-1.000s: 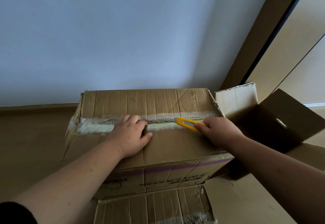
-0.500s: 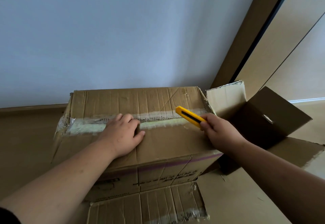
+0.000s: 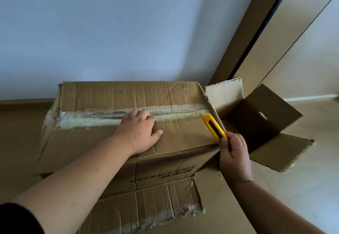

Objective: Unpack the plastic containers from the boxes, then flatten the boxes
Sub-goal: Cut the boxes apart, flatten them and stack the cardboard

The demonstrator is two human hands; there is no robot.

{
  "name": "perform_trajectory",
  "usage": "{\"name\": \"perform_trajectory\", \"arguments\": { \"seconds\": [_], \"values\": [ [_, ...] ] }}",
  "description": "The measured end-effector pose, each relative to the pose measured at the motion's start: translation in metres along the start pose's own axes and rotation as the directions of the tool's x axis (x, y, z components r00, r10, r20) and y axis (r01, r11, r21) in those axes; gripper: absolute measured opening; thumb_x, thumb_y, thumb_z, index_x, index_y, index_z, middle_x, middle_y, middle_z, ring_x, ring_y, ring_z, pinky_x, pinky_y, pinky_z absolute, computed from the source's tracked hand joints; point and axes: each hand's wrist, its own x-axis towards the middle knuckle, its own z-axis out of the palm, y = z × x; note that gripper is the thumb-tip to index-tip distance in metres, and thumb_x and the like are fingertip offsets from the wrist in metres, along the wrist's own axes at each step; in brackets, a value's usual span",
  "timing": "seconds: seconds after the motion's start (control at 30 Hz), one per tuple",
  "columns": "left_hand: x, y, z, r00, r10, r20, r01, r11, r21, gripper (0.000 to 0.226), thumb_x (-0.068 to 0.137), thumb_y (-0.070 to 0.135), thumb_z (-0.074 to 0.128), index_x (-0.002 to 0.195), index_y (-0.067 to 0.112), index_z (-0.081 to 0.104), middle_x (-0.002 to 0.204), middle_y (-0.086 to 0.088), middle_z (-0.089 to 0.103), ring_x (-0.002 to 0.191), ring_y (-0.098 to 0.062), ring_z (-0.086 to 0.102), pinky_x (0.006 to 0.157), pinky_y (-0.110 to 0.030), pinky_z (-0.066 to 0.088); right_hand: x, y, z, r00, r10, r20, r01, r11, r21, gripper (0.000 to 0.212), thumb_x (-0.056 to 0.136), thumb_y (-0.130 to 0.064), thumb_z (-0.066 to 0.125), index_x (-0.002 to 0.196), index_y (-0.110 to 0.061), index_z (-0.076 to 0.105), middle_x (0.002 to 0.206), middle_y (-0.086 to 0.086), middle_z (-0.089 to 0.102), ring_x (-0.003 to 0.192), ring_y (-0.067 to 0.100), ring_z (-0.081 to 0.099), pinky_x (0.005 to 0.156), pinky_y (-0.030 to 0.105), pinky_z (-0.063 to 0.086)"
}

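A worn cardboard box (image 3: 102, 142) lies on its side on the floor, its upper face closed by a strip of clear tape (image 3: 88, 120) along the middle seam. My left hand (image 3: 137, 131) rests flat on that face, fingertips at the seam. My right hand (image 3: 233, 153) grips a yellow utility knife (image 3: 213, 128) at the box's right edge, the knife's tip near the right end of the tape. The box's right end is open, with flaps (image 3: 260, 116) splayed outward. No plastic containers are visible.
A loose flap (image 3: 146, 208) lies flat on the floor in front of the box. A pale wall stands right behind the box. A brown door frame (image 3: 247, 50) rises at the right, with light floor (image 3: 311, 188) beyond the open flaps.
My right hand has pulled the knife rightward along the seam, off the tape, and down to the box's right edge. My left hand stayed pressed on the box.
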Motion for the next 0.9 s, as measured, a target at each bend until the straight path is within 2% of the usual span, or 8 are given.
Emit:
{"name": "perform_trajectory", "arguments": {
  "seconds": [0.1,0.2,0.3,0.37,0.47,0.57,0.63,0.9],
  "values": [
    [0.002,0.007,0.001,1.0,0.016,0.008,-0.016,1.0,-0.002,0.065,0.093,0.065,0.025,0.139,0.025,0.045,0.139,0.0,0.04,0.13,-0.024,0.034,0.11,-0.046,0.032,-0.02,0.02,-0.004,0.982,0.182,-0.042,-0.181,0.983,0.042,0.012,0.101,-0.024,0.049,0.105,-0.034,0.055,0.094,-0.009,0.054,0.083,0.022,0.054,0.069,0.047,0.052],
    [0.004,0.016,0.001,1.0,0.01,0.016,-0.01,1.0,0.002,0.066,0.092,0.067,0.024,0.14,0.026,0.045,0.139,-0.001,0.041,0.13,-0.026,0.034,0.11,-0.048,0.032,-0.044,0.048,-0.006,0.919,0.383,-0.088,-0.377,0.923,0.083,0.013,0.102,-0.022,0.047,0.101,-0.034,0.053,0.089,0.002,0.055,0.076,0.025,0.053,0.064,0.046,0.049],
    [0.007,0.041,0.002,0.995,0.099,0.029,-0.098,0.995,-0.032,0.065,0.093,0.065,0.028,0.142,0.024,0.043,0.142,0.001,0.037,0.133,-0.024,0.03,0.112,-0.046,0.029,-0.081,0.086,0.003,0.851,0.525,-0.014,-0.525,0.85,-0.043,0.012,0.102,-0.024,0.048,0.099,-0.033,0.055,0.087,0.001,0.058,0.078,0.024,0.056,0.069,0.048,0.055],
    [0.009,0.056,0.004,0.989,0.146,0.03,-0.144,0.989,-0.044,0.064,0.095,0.063,0.029,0.144,0.023,0.04,0.143,0.002,0.035,0.134,-0.022,0.028,0.112,-0.044,0.027,-0.111,0.113,0.01,0.778,0.624,0.075,-0.591,0.767,-0.248,0.011,0.101,-0.028,0.048,0.101,-0.031,0.058,0.085,-0.001,0.06,0.077,0.021,0.058,0.072,0.046,0.057],
    [0.011,0.063,0.006,0.989,0.147,0.017,-0.146,0.989,-0.034,0.063,0.095,0.062,0.03,0.145,0.023,0.038,0.144,0.002,0.036,0.133,-0.022,0.029,0.112,-0.045,0.027,-0.157,0.144,0.016,0.587,0.797,0.144,-0.629,0.561,-0.538,0.015,0.096,-0.026,0.043,0.1,-0.032,0.056,0.082,-0.001,0.06,0.081,0.023,0.059,0.078,0.037,0.053],
    [0.014,0.062,0.006,0.993,0.119,0.022,-0.119,0.993,-0.01,0.064,0.095,0.063,0.029,0.145,0.025,0.038,0.144,0.002,0.037,0.133,-0.022,0.031,0.109,-0.045,0.031,-0.187,0.168,0.02,0.447,0.875,0.188,-0.598,0.448,-0.664,0.015,0.091,-0.023,0.041,0.095,-0.032,0.052,0.083,-0.002,0.061,0.084,0.022,0.061,0.083,0.038,0.053],
    [0.015,0.063,0.006,0.992,0.125,0.014,-0.125,0.992,0.003,0.065,0.094,0.063,0.028,0.145,0.025,0.039,0.144,0.002,0.037,0.132,-0.023,0.032,0.109,-0.045,0.031,-0.193,0.179,0.021,0.401,0.889,0.221,-0.578,0.433,-0.691,0.013,0.091,-0.025,0.042,0.096,-0.032,0.053,0.085,-0.002,0.063,0.083,0.021,0.063,0.083,0.04,0.055],
    [0.014,0.066,0.008,0.993,0.119,0.017,-0.119,0.993,0.026,0.067,0.091,0.062,0.025,0.144,0.024,0.039,0.142,0.001,0.037,0.13,-0.024,0.032,0.109,-0.045,0.03,-0.179,0.201,0.034,0.378,0.851,0.364,-0.532,0.521,-0.667,0.008,0.094,-0.018,0.05,0.101,-0.022,0.051,0.088,0.004,0.062,0.083,0.023,0.061,0.072,0.032,0.052]
  ]
}}
